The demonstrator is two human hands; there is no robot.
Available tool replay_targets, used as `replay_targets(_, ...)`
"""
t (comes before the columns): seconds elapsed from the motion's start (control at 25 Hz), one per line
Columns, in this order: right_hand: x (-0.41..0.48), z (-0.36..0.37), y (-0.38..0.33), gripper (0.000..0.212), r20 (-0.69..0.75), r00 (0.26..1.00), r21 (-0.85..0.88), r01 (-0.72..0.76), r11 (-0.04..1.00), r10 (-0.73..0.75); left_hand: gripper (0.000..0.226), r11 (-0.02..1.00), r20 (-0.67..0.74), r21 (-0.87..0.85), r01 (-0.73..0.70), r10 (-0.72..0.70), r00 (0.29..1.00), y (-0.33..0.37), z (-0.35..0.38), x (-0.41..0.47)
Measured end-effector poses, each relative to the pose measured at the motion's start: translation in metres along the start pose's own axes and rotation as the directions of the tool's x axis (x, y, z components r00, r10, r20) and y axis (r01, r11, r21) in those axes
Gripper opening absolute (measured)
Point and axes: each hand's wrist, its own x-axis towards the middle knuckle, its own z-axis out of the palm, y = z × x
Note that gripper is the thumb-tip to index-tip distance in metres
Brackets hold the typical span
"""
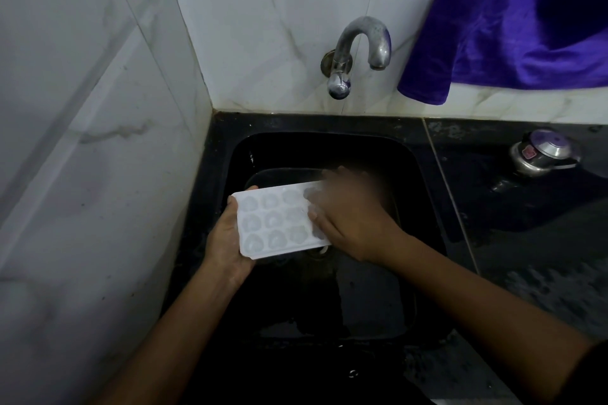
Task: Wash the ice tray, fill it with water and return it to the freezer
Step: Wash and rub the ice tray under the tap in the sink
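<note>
Ice tray (273, 220), white, hangs over the black sink (329, 149), inside its rim, with free room toward the back wall and the near edge. The left hand (227, 243) grips its left short end, fingers curled round the edge. The right hand (352, 220) lies over the right end and hides the cells there; it is blurred, so whether it grips or only presses cannot be told. A dark vessel (286, 173) under the tray is mostly covered. The tap (358, 43) is well above. A tiled wall (82, 141) closes the left side; a purple cloth (510, 26), cut off by the frame, and a metal pot (543, 154) are to the right
</note>
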Motion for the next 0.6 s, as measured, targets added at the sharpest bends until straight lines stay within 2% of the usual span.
replay_targets(0.08, 0.0040, -0.0047, 0.0016, 0.052, -0.006, 0.998, 0.016, -0.056, 0.998, 0.056, 0.066, 0.999, 0.000, 0.031, -0.019, 0.019, 1.000, -0.0035, 0.0010, 0.0003)
replay_targets(0.12, 0.0062, -0.0047, -0.0015, 0.057, -0.002, 0.998, 0.018, -0.071, 0.997, 0.071, 0.067, 0.999, 0.001, 0.043, -0.017, 0.017, 1.000, -0.0053, 0.0018, 0.0007)
replay_targets(0.24, 0.0011, 0.0020, -0.0047, 0.068, 0.014, 1.000, -0.012, -0.005, 1.000, 0.005, 0.073, 1.000, -0.046, 0.023, -0.012, 0.013, 0.999, -0.0004, -0.0017, 0.0017)
replay_targets(0.4, 0.0044, -0.0021, 0.0014, 0.063, 0.011, 0.998, 0.003, -0.067, 0.998, 0.067, 0.064, 0.998, -0.026, 0.057, -0.021, 0.023, 0.999, -0.0033, 0.0032, -0.0017)
replay_targets(0.52, 0.0006, 0.0047, -0.0033, 0.068, 0.022, 1.000, -0.010, -0.022, 1.000, 0.022, 0.071, 0.997, -0.048, 0.067, -0.026, 0.029, 0.998, -0.0031, 0.0051, -0.0041)
replay_targets(0.6, -0.0021, 0.0026, 0.0032, 0.059, 0.017, 1.000, -0.003, -0.020, 1.000, 0.020, 0.069, 0.996, -0.054, 0.081, -0.040, 0.044, 0.998, 0.0008, 0.0042, -0.0037)
